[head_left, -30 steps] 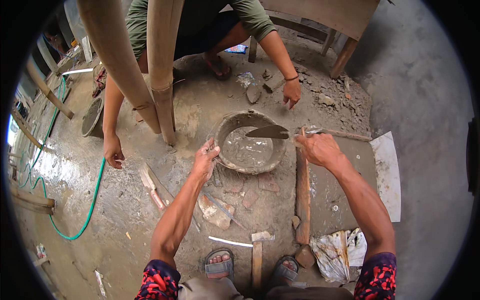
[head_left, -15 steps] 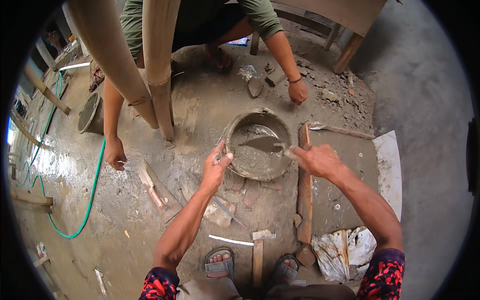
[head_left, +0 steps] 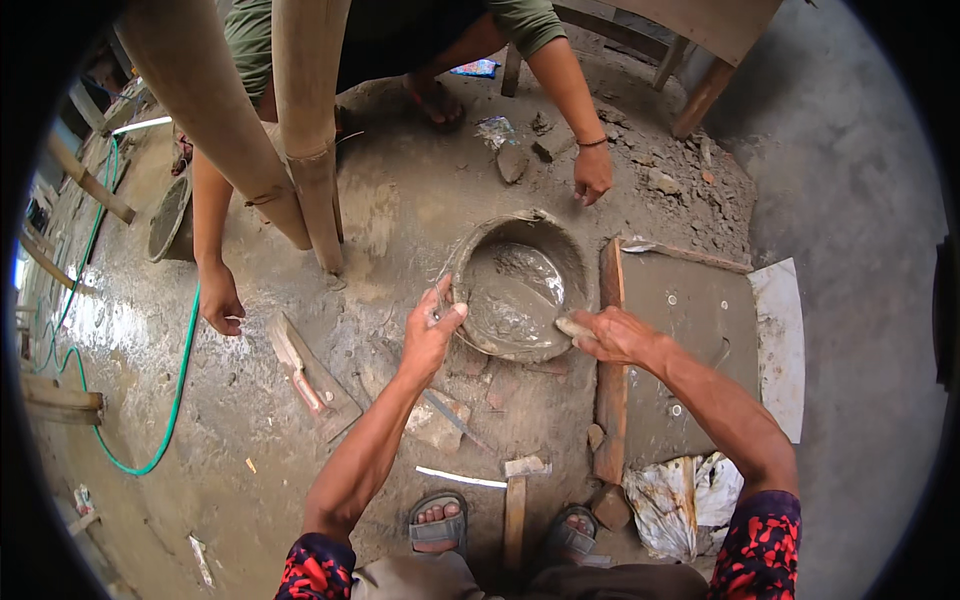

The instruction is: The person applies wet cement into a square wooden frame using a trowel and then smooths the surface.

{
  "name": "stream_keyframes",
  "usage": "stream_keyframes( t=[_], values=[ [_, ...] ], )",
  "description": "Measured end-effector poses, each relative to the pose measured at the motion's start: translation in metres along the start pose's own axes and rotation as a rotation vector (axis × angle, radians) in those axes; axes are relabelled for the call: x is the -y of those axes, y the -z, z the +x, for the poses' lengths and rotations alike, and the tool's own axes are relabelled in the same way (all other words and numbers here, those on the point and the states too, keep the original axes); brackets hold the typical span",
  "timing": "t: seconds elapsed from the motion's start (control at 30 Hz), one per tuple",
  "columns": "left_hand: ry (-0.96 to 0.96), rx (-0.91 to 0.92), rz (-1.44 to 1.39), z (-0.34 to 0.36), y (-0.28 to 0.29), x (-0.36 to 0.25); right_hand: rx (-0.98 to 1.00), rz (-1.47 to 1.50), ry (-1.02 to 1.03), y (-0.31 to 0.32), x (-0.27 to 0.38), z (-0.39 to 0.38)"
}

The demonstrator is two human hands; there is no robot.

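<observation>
A round bucket [head_left: 481,250] of wet grey mortar is in front of me, coated with cement. My left hand [head_left: 431,336] grips its left rim, beside the wire handle. My right hand [head_left: 614,338] is closed round the light handle of a trowel [head_left: 574,325] at the bucket's right side; the blade is sunk in the mortar and hidden. Just right of the bucket lies a wood-edged frame [head_left: 609,410] filled with smooth wet mortar [head_left: 690,285]. A flat trowel [head_left: 339,414] lies on the floor left of my forearm, and a hammer [head_left: 515,515] lies between my feet.
A squatting co-worker's hands [head_left: 591,175] [head_left: 222,305] hang either side of bamboo poles [head_left: 315,150]. At left are another bucket [head_left: 170,225] and a green hose [head_left: 180,380]. Rubble [head_left: 680,190] lies by a wooden bench [head_left: 720,30]; white sheets [head_left: 778,350] border the frame.
My right hand has moved down and the trowel blade has sunk from above the bucket into the mortar. My left hand and the bucket have shifted slightly right. The co-worker's right-side hand has shifted slightly.
</observation>
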State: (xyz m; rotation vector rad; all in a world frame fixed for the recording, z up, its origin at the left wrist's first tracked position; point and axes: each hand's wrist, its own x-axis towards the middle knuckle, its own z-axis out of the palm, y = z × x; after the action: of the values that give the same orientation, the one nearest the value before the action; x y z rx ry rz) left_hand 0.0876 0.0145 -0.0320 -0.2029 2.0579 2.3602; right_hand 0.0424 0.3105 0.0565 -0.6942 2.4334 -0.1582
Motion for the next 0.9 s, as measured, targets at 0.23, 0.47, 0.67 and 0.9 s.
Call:
stream_keyframes(
  t=[0.23,0.47,0.67,0.9],
  values=[
    [-0.034,-0.004,0.158,-0.002,-0.005,-0.006,0.041,0.338,0.061,0.003,-0.004,-0.005],
    [0.013,0.025,0.216,-0.006,-0.010,-0.014,0.255,0.587,-0.099,0.019,-0.018,-0.005],
    [-0.007,0.008,0.233,-0.007,-0.012,-0.013,0.347,0.900,-0.121,0.020,-0.023,-0.008],
    [0.039,-0.054,-0.087,0.001,0.003,0.004,0.236,1.031,-0.112,0.000,-0.015,-0.006]
  ],
)
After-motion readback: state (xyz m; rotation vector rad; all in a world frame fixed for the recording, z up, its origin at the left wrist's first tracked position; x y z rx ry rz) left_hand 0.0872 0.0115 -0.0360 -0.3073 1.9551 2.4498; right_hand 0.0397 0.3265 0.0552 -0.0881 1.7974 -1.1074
